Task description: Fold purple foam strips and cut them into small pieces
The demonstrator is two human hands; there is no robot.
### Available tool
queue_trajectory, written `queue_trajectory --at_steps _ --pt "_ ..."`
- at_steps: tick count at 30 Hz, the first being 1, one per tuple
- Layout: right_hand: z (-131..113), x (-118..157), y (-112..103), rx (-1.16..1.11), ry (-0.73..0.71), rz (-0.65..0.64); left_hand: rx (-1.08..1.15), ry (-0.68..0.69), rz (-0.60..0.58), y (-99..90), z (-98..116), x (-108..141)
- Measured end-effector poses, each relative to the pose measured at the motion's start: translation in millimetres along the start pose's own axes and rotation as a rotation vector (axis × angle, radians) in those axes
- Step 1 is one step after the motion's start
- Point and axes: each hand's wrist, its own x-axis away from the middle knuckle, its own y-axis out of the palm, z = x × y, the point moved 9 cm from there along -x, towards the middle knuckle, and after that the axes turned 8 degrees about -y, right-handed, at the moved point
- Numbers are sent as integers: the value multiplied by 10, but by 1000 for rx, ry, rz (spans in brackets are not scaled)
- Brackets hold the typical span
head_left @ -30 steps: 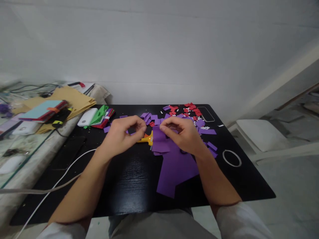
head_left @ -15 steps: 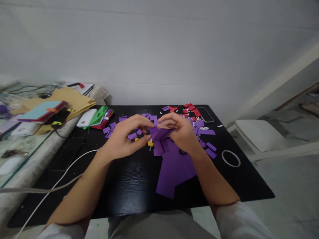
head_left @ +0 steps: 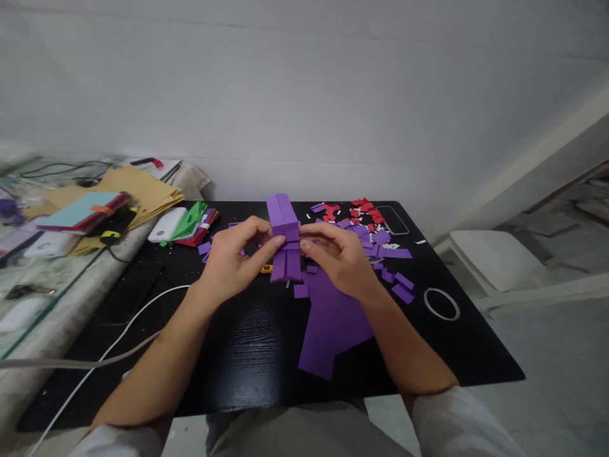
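Note:
A folded purple paper piece (head_left: 284,212) stands upright between my two hands above the black table (head_left: 242,355). My left hand (head_left: 238,257) pinches its left side, the thumb lying across its middle. On the right edge, my right hand (head_left: 340,254) holds it between thumb and fingers. Below my right hand lies a large purple sheet (head_left: 328,324) with an angular outline. A small purple piece (head_left: 301,291) rests by the sheet's left edge. Part of a yellow tool (head_left: 267,269) shows beneath my left thumb.
Purple scraps (head_left: 403,287) and red scraps (head_left: 366,209) lie at the back right, near a white ring (head_left: 441,303). Green paper (head_left: 189,220) and a white device (head_left: 166,225) sit at the back left. A white cable (head_left: 128,343) crosses the left side.
The folded purple piece has turned upright and shifted slightly left, showing its long creased face. My left fingers have closed on it, and my right hand has changed its hold.

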Motion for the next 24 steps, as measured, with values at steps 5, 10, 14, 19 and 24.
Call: queue_trajectory --at_steps 5,10,14,19,24 --pt "12 9 22 0 -41 28 102 -55 61 9 -39 21" --pt "62 29 27 -16 6 73 138 -98 125 19 -45 32" --pt "60 46 9 -6 8 121 191 -130 134 58 -89 47" --pt "-35 56 -41 85 -91 174 294 -140 96 88 -86 65" --pt "-97 55 -37 107 -128 136 227 -120 39 81 -2 68"
